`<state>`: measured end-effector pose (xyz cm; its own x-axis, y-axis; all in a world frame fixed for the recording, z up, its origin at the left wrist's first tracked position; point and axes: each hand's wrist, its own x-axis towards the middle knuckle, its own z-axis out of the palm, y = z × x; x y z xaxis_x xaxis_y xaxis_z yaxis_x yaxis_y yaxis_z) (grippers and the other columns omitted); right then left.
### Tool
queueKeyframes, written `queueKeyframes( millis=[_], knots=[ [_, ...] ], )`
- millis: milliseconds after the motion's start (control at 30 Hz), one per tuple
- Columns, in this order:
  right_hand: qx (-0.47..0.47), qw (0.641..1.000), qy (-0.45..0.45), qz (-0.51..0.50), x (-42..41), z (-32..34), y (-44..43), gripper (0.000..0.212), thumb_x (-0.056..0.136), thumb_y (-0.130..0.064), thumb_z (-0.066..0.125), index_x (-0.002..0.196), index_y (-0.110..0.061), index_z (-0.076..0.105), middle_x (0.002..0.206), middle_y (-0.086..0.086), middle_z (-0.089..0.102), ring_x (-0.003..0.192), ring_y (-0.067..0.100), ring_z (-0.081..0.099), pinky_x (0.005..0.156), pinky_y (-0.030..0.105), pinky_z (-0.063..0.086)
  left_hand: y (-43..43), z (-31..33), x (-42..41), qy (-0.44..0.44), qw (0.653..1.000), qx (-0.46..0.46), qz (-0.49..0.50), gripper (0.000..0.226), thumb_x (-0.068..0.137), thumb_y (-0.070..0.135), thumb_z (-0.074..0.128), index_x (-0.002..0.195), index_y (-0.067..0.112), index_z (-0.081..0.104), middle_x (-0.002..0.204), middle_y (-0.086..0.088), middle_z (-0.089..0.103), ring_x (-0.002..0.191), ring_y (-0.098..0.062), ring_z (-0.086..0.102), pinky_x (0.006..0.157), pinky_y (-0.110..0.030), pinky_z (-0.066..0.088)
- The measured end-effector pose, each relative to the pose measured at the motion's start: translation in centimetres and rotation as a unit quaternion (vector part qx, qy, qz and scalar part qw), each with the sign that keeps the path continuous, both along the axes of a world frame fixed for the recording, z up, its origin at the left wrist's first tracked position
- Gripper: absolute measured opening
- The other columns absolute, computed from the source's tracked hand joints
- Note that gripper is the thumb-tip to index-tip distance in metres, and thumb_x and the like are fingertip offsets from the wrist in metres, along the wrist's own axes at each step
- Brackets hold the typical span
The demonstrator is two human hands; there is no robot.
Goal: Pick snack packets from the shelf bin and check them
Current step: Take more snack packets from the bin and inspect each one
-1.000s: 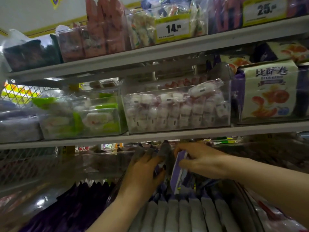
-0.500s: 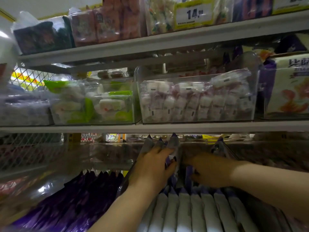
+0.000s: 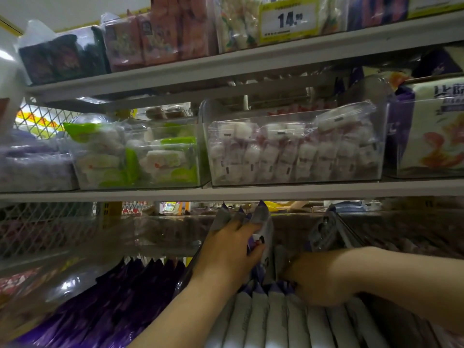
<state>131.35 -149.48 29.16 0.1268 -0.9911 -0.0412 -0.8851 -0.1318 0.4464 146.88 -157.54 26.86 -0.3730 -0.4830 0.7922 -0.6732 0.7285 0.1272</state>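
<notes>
A row of grey-and-purple snack packets [image 3: 276, 320] stands upright in a clear shelf bin [image 3: 184, 277] on the lowest shelf. My left hand [image 3: 226, 254] grips a bunch of raised packets [image 3: 261, 214] at the back of the bin, thumb on their front face. My right hand [image 3: 319, 280] is pushed down among the packets beside it, fingers curled and buried between them. What those fingers hold is hidden. One more packet [image 3: 324, 229] leans up at the right.
Dark purple packets [image 3: 100, 312] fill the bin to the left. The shelf above [image 3: 226, 192] carries clear bins of white-and-pink sweets [image 3: 293, 151] and green-and-white sweets [image 3: 135, 156], close over my hands. A yellow price tag [image 3: 288, 21] hangs on the top shelf.
My right hand let go of the purple-and-white packet it held up and sank lower into the row. My left hand kept its grip on the raised packets. The view shifted left.
</notes>
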Motion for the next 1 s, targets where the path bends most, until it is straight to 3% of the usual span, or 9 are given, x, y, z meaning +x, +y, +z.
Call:
queueKeyframes(
  millis=[133,233,367,467,500,667,833,900,1000],
  knots=[
    [0.004,1.0,-0.012,0.019,-0.1,0.5,-1.1,0.036,0.1,-0.018,0.04,0.124,0.001,0.057,0.126,0.024,0.058,0.116,0.039,0.055,0.099,0.046,0.044,-0.2,-0.2,-0.1,-0.003,1.0,-0.009,0.013,0.043,0.094,0.044,0.054,0.137,0.038,0.05,0.143,0.005,0.049,0.125,-0.018,0.049,0.101,-0.031,0.04],
    [0.017,0.998,-0.045,0.035,0.0,0.8,-0.8,0.037,0.1,-0.014,0.036,0.127,0.003,0.054,0.132,0.024,0.053,0.117,0.035,0.052,0.095,0.032,0.041,-0.2,-0.3,-0.2,-0.011,0.999,-0.03,0.035,0.044,0.093,0.046,0.054,0.136,0.04,0.05,0.141,0.006,0.051,0.129,-0.019,0.046,0.103,-0.031,0.038],
    [-0.078,0.982,-0.119,0.123,-1.8,3.0,1.3,0.035,0.09,-0.017,0.051,0.123,-0.022,0.061,0.121,0.001,0.063,0.1,0.014,0.057,0.079,0.012,0.04,-0.1,-0.3,-0.3,-0.054,0.995,-0.05,0.067,0.053,0.093,0.049,0.05,0.143,0.045,0.035,0.146,0.008,0.044,0.135,-0.02,0.039,0.107,-0.035,0.034],
    [-0.168,0.972,-0.097,0.129,-4.1,4.3,3.0,0.037,0.085,-0.028,0.054,0.12,-0.037,0.057,0.111,-0.017,0.06,0.084,-0.004,0.053,0.069,0.003,0.04,0.2,-0.3,-0.6,-0.105,0.986,-0.067,0.112,0.051,0.094,0.052,0.045,0.143,0.044,0.035,0.151,0.006,0.034,0.142,-0.021,0.022,0.114,-0.039,0.021],
    [-0.178,0.973,-0.093,0.116,-4.9,4.4,3.5,0.039,0.083,-0.031,0.054,0.121,-0.04,0.055,0.114,-0.018,0.061,0.086,-0.002,0.054,0.068,0.003,0.041,0.5,-0.2,-0.7,-0.121,0.982,-0.065,0.126,0.051,0.093,0.054,0.043,0.142,0.043,0.035,0.15,0.005,0.032,0.142,-0.022,0.022,0.114,-0.041,0.017],
    [-0.164,0.977,-0.113,0.076,-6.8,4.3,4.8,0.053,0.072,-0.056,0.053,0.125,-0.047,0.05,0.131,-0.017,0.058,0.114,0.01,0.056,0.092,0.016,0.044,2.4,0.5,-1.7,-0.183,0.964,-0.113,0.153,0.062,0.092,0.058,0.038,0.148,0.036,0.025,0.151,0.004,0.025,0.139,-0.024,0.025,0.114,-0.049,0.005],
    [-0.131,0.989,-0.067,0.004,-6.0,4.4,3.7,0.063,0.072,-0.048,0.074,0.13,-0.034,0.055,0.13,-0.006,0.06,0.115,0.018,0.058,0.096,0.032,0.05,4.1,1.1,-3.8,-0.281,0.949,-0.107,0.092,0.057,0.096,0.045,0.039,0.148,0.026,0.032,0.156,0.002,0.024,0.146,-0.022,0.012,0.114,-0.054,-0.017],
    [-0.1,0.994,-0.035,-0.041,-5.7,4.5,3.2,0.067,0.073,-0.044,0.077,0.133,-0.027,0.054,0.133,-0.001,0.058,0.118,0.022,0.056,0.097,0.034,0.049,4.3,1.1,-4.3,-0.315,0.941,-0.095,0.074,0.051,0.096,0.043,0.04,0.144,0.026,0.04,0.157,0.003,0.025,0.146,-0.02,0.012,0.116,-0.054,-0.014],
    [-0.106,0.993,-0.004,-0.057,-5.4,4.4,2.9,0.04,0.087,-0.026,0.061,0.126,-0.016,0.058,0.127,0.007,0.059,0.111,0.027,0.058,0.09,0.034,0.052,4.2,1.1,-4.5,-0.346,0.934,-0.065,0.055,0.048,0.096,0.041,0.042,0.143,0.031,0.041,0.155,0.003,0.029,0.145,-0.02,0.017,0.118,-0.051,0.002]
  ],
)
